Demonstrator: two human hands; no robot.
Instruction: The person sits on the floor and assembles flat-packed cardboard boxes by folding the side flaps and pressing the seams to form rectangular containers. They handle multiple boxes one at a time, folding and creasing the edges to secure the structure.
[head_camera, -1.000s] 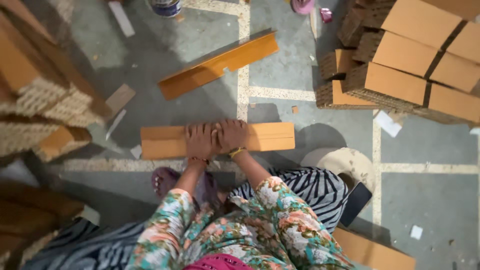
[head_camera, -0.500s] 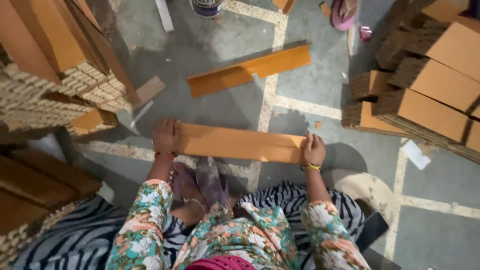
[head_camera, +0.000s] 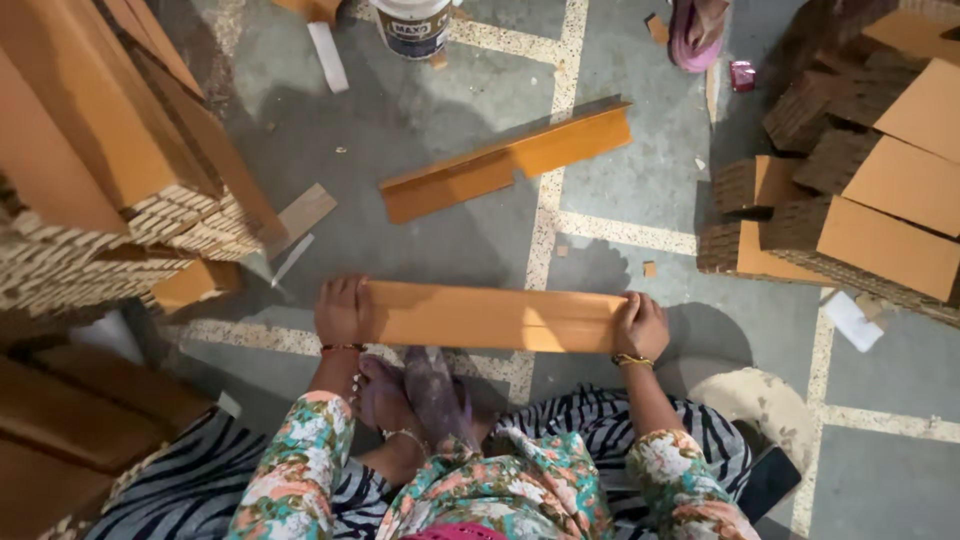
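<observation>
The left hand (head_camera: 340, 310) and right hand (head_camera: 640, 325) each clasp one end of a long cardboard strip (head_camera: 490, 317) lying flat on the grey floor (head_camera: 450, 130). A second strip (head_camera: 505, 162) lies beyond it, well apart. Cardboard stacks (head_camera: 90, 200) crowd the left edge, more stacks (head_camera: 870, 200) the right, both cut off. A white bucket (head_camera: 412, 25) is cropped at the top.

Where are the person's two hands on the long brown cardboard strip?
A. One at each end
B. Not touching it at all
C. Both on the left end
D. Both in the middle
A: the left hand presses on one end of the cardboard strip and the right hand on the other end, leaving the middle bare as it lies on the floor.
</observation>
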